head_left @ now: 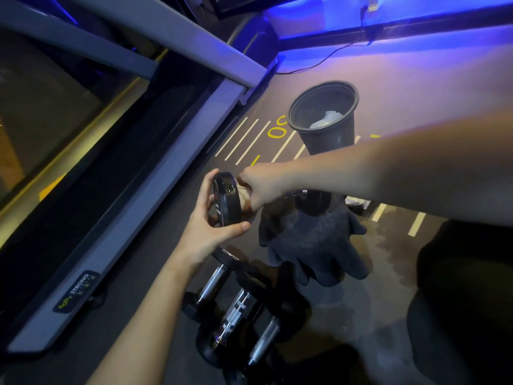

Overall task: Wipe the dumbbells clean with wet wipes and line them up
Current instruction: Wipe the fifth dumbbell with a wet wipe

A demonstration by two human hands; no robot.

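My left hand grips the round black head of a dumbbell, lifted off the floor at mid-frame. My right hand is curled round a pale wet wipe and presses it against the inner side of that head. The rest of this dumbbell is hidden behind my right hand. Three more black dumbbells with chrome handles lie side by side on the floor below.
A black bin holding used white wipes stands on the floor ahead. A dark cloth covers something to the right of the held dumbbell. A grey treadmill frame runs along the left. A cable trails by the far wall.
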